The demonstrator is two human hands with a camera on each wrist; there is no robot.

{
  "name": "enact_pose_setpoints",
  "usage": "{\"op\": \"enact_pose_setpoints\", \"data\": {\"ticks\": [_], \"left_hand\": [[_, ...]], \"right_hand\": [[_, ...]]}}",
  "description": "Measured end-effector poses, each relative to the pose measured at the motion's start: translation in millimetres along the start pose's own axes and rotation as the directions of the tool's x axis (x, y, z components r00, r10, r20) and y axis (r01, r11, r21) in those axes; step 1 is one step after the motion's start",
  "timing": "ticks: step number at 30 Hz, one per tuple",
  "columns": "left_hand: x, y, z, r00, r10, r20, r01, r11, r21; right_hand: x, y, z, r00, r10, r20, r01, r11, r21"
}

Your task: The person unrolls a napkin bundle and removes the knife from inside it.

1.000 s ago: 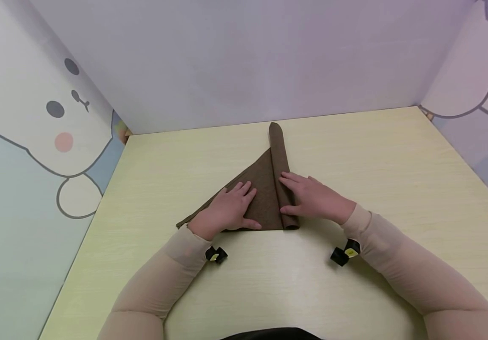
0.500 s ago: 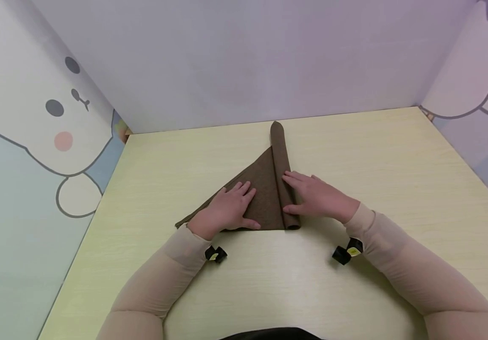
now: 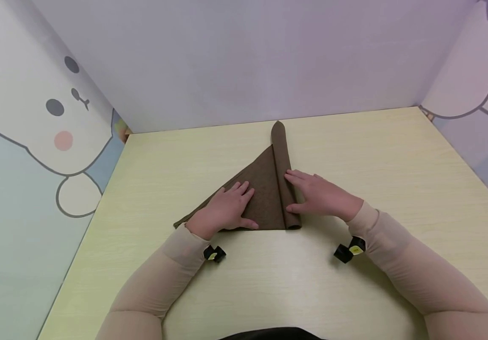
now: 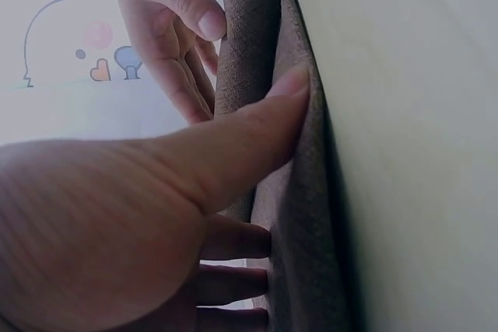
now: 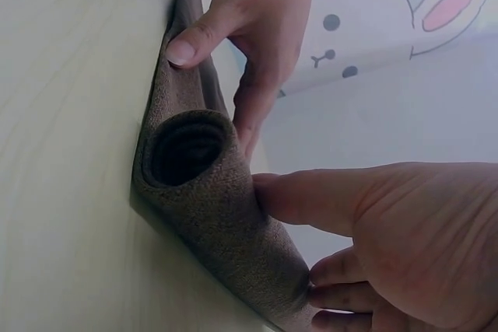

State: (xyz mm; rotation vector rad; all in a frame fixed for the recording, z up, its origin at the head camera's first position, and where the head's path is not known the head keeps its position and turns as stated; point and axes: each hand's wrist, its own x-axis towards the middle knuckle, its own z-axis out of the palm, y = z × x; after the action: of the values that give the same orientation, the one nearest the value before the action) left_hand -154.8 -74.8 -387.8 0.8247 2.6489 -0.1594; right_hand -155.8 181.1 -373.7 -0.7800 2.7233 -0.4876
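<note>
- Here's the table (image 3: 418, 189), light wood-grain, spreading from the bottom of the frame to the back wall (image 3: 244, 61), pale lilac across the top.
- Over at left, a big white cartoon animal (image 3: 27, 94) with a pink cheek looks out from the side panel.
- Two beige sleeves (image 3: 422, 269) reach in from the lower left and lower right.
- Centre frame, there's the brown cloth (image 3: 267, 191), lying on the table: a flat triangular panel tapering to the left, and along its right edge a rolled section (image 3: 281, 156), whose tip pokes up near the table's back edge. The right wrist view looks straight into the roll's open end, dark layers coiled inside.
- The right hand (image 3: 320, 196) is at the roll's right side, fingers extended, thumb and fingertips touching it, no grasp around it.
- The left hand (image 3: 224, 208) rests on the flat panel, fingers straight and spread, nothing clenched, thumb by the lower edge.
- Smallest of all, two black wrist cameras (image 3: 349, 250) with yellow labels, one beside each cuff, in the lower middle.
</note>
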Motion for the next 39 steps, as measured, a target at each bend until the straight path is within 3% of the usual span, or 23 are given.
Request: {"op": "enact_pose_setpoints", "data": {"ticks": [25,28,34,39], "left_hand": [[-1.8,-2.0,-1.8,1.000,0.011,0.017,-0.011,1.000,-0.012],[-0.9,0.3,-2.3,0.999,0.034,-0.011,-0.034,0.999,-0.014],[6.0,8.5,1.1,0.986,0.097,-0.135,-0.100,0.995,-0.014],[11.1,16.5,4.8,0.984,0.110,-0.143,-0.113,0.994,-0.008]], "right_hand": [[-2,3,-1,0.999,-0.051,-0.016,0.051,0.999,-0.004],[-1,3,0,0.997,-0.058,-0.041,0.057,0.998,-0.015],[8,0,8,0.991,-0.072,-0.116,0.070,0.997,-0.021],[14,0,19,0.992,-0.068,-0.106,0.064,0.997,-0.040]]}}
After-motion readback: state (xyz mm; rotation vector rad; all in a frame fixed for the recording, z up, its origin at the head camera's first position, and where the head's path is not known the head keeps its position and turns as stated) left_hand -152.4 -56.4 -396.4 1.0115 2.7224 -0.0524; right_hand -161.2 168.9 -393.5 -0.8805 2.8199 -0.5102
